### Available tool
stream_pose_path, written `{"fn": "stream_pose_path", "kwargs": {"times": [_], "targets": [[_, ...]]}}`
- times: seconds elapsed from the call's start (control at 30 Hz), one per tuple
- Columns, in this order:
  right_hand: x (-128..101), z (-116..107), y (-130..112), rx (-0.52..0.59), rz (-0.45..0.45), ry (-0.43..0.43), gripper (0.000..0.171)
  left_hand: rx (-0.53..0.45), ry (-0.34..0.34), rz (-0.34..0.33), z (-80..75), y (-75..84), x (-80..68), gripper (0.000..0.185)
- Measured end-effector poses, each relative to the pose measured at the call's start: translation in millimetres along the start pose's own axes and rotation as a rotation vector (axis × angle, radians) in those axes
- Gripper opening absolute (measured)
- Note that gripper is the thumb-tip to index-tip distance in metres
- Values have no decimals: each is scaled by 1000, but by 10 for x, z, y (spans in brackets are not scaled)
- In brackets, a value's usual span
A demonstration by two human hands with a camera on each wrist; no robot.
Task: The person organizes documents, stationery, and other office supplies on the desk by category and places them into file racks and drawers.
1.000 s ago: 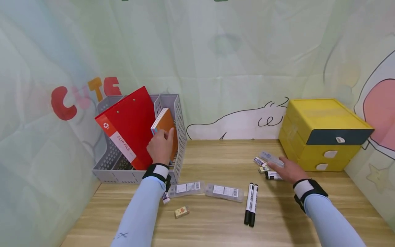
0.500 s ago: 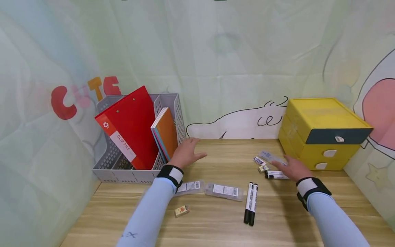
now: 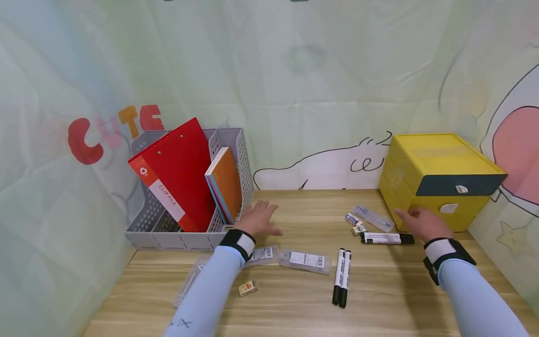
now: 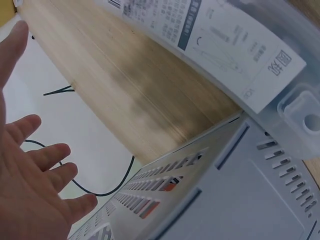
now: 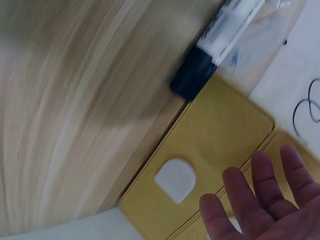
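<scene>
From the head camera I look forward and down over the whole counter point(image 3: 294, 304), both arms rising from the bottom of the frame. My left wrist camera sits very close, facing the grey file rack point(image 4: 220, 200) at lower right, which the head view shows at centre left. The right wrist camera, somewhat blurred, seems nearly against the yellow drawer box point(image 5: 220, 150), shared at the head view's right.
</scene>
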State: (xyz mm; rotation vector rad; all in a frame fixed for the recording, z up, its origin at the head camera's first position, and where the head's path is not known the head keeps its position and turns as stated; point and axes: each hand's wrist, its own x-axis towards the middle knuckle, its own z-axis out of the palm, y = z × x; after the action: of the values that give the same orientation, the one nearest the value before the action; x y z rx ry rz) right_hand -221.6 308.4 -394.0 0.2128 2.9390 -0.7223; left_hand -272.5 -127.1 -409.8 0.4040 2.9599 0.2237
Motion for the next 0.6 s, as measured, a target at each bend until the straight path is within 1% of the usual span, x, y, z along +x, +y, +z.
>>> {"fn": "stream_pose_path", "kwargs": {"times": [0.1, 0.17, 0.23, 0.3, 0.47, 0.53, 0.6], "targets": [[-56, -102, 109, 18, 36, 57, 100, -3, 0, 10, 12, 35, 23, 90], [-104, -187, 171, 41, 60, 111, 96, -9, 2, 16, 17, 50, 41, 90], [-144, -282, 224, 61, 98, 166, 93, -11, 7, 19, 23, 51, 58, 89], [-170, -384, 266, 87, 149, 199, 93, -7, 16, 20, 24, 45, 62, 87], [-147, -586, 281, 136, 260, 266, 94, -2, 42, 10, 13, 6, 22, 80], [-115, -626, 264, 155, 284, 294, 92, -7, 49, 3, 14, -10, 7, 78], [-87, -651, 256, 142, 292, 324, 87, -10, 50, 0, 21, -15, 8, 77]]}}
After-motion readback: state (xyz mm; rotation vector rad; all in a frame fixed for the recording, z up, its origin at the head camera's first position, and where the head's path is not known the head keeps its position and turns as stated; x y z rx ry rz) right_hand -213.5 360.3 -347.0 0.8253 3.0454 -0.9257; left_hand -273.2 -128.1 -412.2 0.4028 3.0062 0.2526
